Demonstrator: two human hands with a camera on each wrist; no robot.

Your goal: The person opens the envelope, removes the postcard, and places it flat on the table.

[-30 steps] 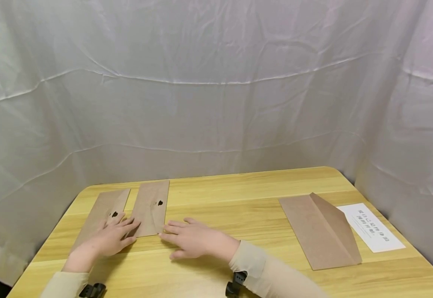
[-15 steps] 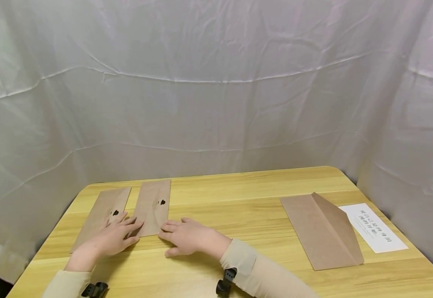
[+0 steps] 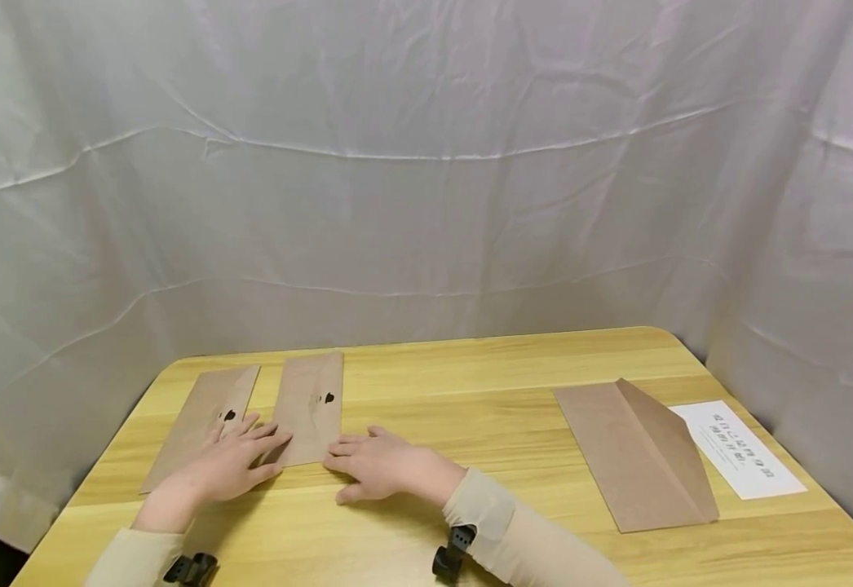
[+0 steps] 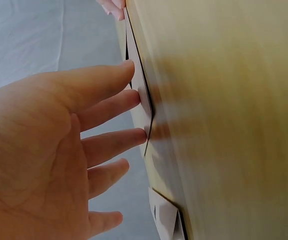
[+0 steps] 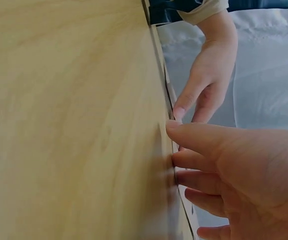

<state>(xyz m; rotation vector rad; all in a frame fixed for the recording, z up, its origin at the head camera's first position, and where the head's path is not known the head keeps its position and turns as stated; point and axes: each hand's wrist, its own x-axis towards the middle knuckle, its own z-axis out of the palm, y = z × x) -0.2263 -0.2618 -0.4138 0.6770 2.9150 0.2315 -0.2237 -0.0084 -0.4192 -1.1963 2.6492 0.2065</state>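
Touching the closed middle envelope (image 3: 310, 420), your left hand (image 3: 224, 466) and right hand (image 3: 384, 465) grip nothing; left envelope (image 3: 195, 422) looks finished too; open envelope (image 3: 617, 456) and card (image 3: 739, 450) presumably remain.

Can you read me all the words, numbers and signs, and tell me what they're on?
No words or numbers can be read.
White rectangular paper card: grey lettering, too blurred to read.
Leftmost brown rectangular paper envelope: small black mark, no readable letters.
Brown rectangular paper envelope beside it: similar black mark, unreadable.
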